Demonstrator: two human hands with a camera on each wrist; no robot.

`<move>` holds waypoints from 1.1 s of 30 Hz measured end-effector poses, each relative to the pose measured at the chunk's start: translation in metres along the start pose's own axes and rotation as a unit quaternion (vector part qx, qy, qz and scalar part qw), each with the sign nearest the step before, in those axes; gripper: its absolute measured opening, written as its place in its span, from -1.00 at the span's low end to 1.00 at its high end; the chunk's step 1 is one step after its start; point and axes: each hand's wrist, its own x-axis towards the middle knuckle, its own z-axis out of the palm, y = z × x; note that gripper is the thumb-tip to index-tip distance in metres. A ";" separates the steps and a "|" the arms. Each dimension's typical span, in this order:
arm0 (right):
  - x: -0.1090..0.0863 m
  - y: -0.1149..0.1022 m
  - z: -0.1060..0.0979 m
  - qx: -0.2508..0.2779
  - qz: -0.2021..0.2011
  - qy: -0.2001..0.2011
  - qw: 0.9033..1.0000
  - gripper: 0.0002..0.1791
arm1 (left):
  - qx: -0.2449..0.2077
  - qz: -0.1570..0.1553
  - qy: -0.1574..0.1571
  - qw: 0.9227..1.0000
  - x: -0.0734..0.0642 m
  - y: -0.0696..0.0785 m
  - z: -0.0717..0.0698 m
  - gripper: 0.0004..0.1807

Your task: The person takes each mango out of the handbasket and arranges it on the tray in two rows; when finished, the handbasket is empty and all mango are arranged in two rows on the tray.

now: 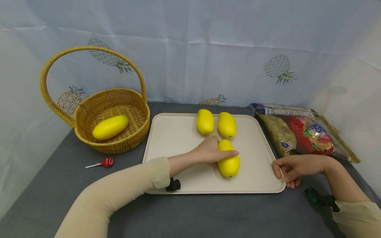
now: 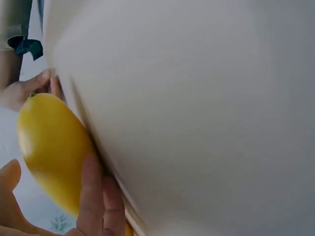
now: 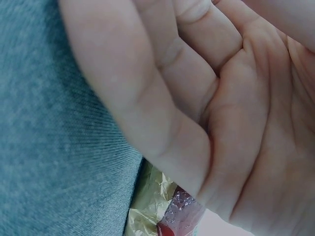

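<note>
My left hand is at the nearest yellow mango on the cream tray, its thumb across the top and its fingers along the left side. In the left wrist view the fingers lie against this mango, between it and the tray. Two more mangoes, a left one and a right one, lie behind it on the tray. My right hand holds the tray's right edge near the front corner, thumb and fingers at the rim. Its curled fingers fill the right wrist view.
A wicker basket with a tall handle stands at the left, holding another mango. In front of it lies a red lollipop. Shiny food bags lie at the right, close to the tray. A patterned curtain hangs behind the grey table.
</note>
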 end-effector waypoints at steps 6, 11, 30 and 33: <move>0.000 0.001 -0.001 -0.001 0.006 0.000 1.000 -0.87 | 0.019 0.003 0.004 1.000 -0.007 0.001 -0.018 0.03; 0.001 0.002 -0.001 0.006 0.005 -0.003 1.000 -0.86 | 0.008 0.017 0.018 1.000 -0.011 0.003 -0.039 0.00; 0.001 0.005 -0.003 0.012 0.000 -0.006 1.000 -0.87 | 0.019 0.075 0.063 0.995 -0.056 -0.005 -0.171 -0.29; 0.001 0.005 -0.003 0.011 0.000 -0.006 1.000 -0.87 | -0.001 0.089 0.075 0.993 -0.064 -0.018 -0.194 -0.32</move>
